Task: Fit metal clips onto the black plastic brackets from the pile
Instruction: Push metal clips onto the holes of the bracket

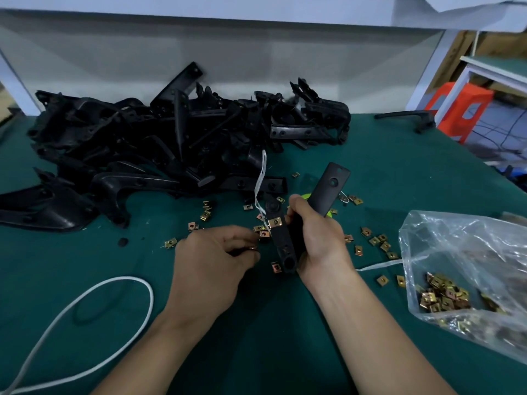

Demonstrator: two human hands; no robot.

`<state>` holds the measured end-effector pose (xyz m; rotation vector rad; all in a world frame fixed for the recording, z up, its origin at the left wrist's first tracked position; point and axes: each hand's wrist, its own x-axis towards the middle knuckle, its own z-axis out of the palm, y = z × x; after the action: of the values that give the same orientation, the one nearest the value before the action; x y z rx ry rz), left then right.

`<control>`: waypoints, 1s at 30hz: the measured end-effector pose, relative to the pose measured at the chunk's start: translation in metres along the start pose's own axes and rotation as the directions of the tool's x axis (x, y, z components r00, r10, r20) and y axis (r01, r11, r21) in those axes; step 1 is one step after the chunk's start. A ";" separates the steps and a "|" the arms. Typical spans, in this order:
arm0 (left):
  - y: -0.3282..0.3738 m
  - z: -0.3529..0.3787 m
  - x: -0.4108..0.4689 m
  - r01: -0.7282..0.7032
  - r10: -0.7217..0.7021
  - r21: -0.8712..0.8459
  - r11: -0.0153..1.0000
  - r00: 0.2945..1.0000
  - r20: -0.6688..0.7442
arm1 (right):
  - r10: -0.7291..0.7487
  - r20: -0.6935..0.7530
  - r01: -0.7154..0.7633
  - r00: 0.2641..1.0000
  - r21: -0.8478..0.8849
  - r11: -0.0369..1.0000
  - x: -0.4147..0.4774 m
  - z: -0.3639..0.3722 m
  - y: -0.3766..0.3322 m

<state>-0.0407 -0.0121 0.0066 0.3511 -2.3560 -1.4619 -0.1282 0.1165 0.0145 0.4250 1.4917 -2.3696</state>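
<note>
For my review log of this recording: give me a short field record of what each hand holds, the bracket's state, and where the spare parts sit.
left hand: pinches a small brass-coloured metal clip in its fingers
right hand: grips a black plastic angled bracket
fitted clip: one, already seated on the held bracket
bracket pile: black plastic, back left of the green table
loose clips: scattered around both hands
clear plastic bag: more clips inside, at the right
</note>
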 end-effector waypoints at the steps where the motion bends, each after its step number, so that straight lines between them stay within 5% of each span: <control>1: 0.000 0.000 0.001 -0.001 0.001 0.011 1.000 1.000 -0.014 | -0.002 0.000 0.002 1.000 0.005 1.000 0.000 0.000 0.000; 11: 0.002 0.000 0.005 0.009 -0.019 -0.065 0.998 0.987 -0.162 | -0.017 0.008 0.017 1.000 0.011 1.000 -0.001 0.000 -0.003; 20: 0.012 0.010 -0.007 0.222 -0.180 -0.599 0.769 0.975 0.130 | -0.061 -0.006 0.062 0.998 0.036 0.997 -0.001 0.003 0.002; 24: 0.015 0.010 -0.008 0.278 -0.215 -0.671 0.688 0.960 0.178 | -0.056 -0.020 0.057 0.998 0.082 0.995 -0.003 0.002 -0.001; 30: 0.014 0.006 -0.006 0.276 -0.197 -0.585 0.762 0.960 0.197 | -0.004 -0.052 0.011 0.999 0.139 0.990 -0.004 0.001 -0.005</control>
<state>-0.0383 0.0005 0.0156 0.3981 -1.8120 -2.3217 -0.1272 0.1178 0.0204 0.5174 1.3558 -2.4959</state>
